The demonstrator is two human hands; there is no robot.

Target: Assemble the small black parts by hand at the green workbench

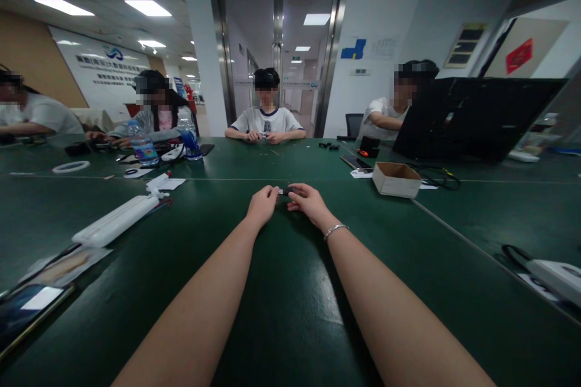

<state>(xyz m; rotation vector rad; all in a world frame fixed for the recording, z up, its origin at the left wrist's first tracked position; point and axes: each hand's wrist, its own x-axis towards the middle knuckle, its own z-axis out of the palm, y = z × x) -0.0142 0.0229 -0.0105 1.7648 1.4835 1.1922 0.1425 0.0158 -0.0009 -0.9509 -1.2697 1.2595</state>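
Note:
Between my two hands, above the green table, is a small black piece with a silver end; it is too small to tell its kind. My left hand pinches the silver end with thumb and forefinger. The fingers of my right hand close round the dark end, hiding part of it. A silver bracelet circles my right wrist. Both forearms reach forward over the tabletop.
A small open box and a phone lie ahead right, near a big black monitor. At left are a long white packet, a phone, a tape roll and bottles. Several people sit round the table.

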